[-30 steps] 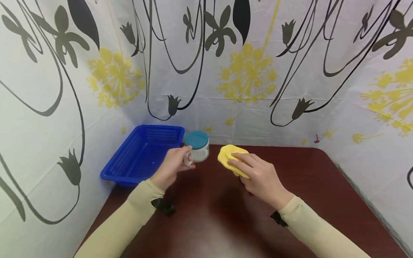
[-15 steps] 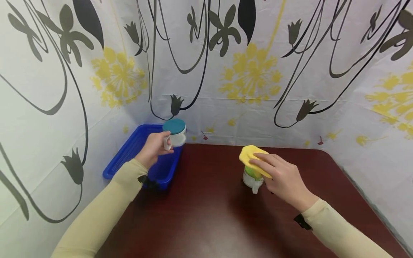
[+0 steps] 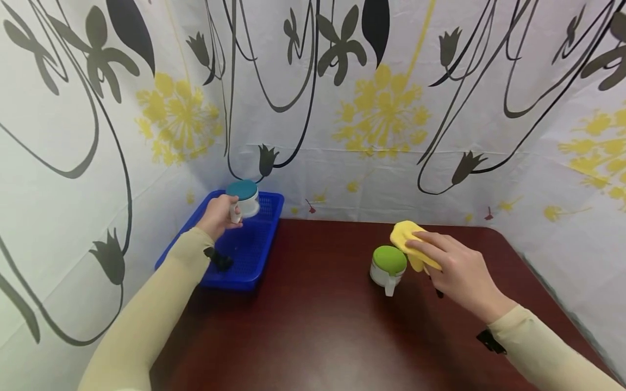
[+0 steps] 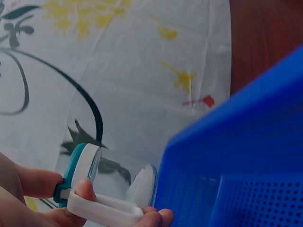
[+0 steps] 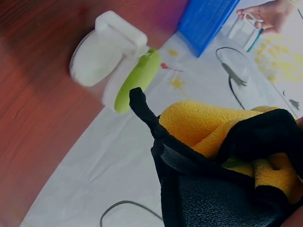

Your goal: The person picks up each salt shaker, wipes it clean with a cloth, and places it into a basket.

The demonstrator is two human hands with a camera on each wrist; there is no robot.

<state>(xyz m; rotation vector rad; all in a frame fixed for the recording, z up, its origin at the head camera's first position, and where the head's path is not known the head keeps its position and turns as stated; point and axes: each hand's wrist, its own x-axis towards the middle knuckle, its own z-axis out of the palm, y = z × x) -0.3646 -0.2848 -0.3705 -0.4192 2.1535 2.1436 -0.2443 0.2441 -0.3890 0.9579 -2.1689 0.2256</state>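
My left hand [image 3: 218, 215] grips the white handle of a clear jar with a teal lid [image 3: 243, 190], held over the blue basket [image 3: 271, 239]. In the left wrist view the jar [image 4: 124, 175] shows some white content near its base, and the fingers wrap its handle. A bunched cloth [image 3: 409, 239], yellow on one face and dark with black edging on the other, is held in my right hand [image 3: 457, 271]. Just left of the cloth, a second jar with a green lid [image 3: 389, 259] stands upright on the table, its white handle towards me.
The blue basket with perforated walls sits at the back left of the dark red-brown table [image 3: 313, 320]. A white flower-patterned sheet [image 3: 313, 108] hangs around the back and both sides. A dark strap [image 3: 490, 341] is on the right wrist.
My left hand has carried the teal-lidded jar left, over the basket. My right hand has moved right with the cloth, off the green-lidded jar, which now shows fully.
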